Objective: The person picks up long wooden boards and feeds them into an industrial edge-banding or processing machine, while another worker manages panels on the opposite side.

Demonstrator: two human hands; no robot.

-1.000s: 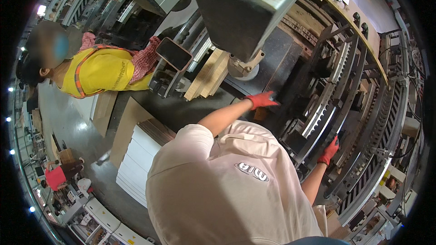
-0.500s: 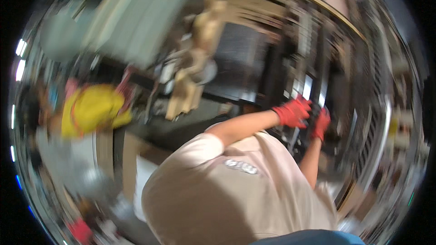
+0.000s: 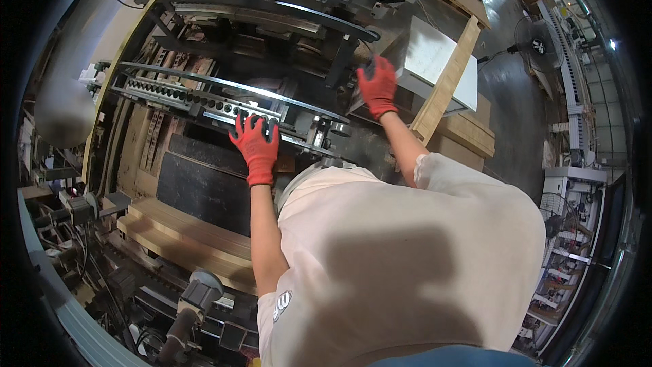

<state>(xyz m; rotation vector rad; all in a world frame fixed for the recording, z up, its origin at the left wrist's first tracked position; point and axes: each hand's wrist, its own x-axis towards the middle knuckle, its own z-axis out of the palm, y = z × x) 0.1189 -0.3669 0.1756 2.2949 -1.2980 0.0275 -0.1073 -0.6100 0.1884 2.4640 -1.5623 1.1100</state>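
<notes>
My left hand (image 3: 256, 149), in a red glove with dark fingertips, rests on a metal rail (image 3: 204, 103) lined with small rollers. Its fingers are spread over the rail's near edge, not wrapped round anything I can see. Further right and farther away, my right hand (image 3: 377, 87), gloved the same way, hangs open beside a white box-shaped stack (image 3: 438, 61), slightly smeared by motion. I see nothing in it. Close to that hand is the rounded end of a long dark machine bar (image 3: 333, 20).
A wooden plank (image 3: 448, 81) lies along the white stack, with more boards (image 3: 468, 134) beneath. To my left are stacked timber pieces (image 3: 183, 231), a dark panel (image 3: 204, 183) and a motor unit (image 3: 197, 292). A black fan (image 3: 543, 44) stands at the far right.
My view has swung round from a blurred side-on look to the roller rail. My hands, close together before, are now apart, the left one on the rail. The yellow-clad person is out of view.
</notes>
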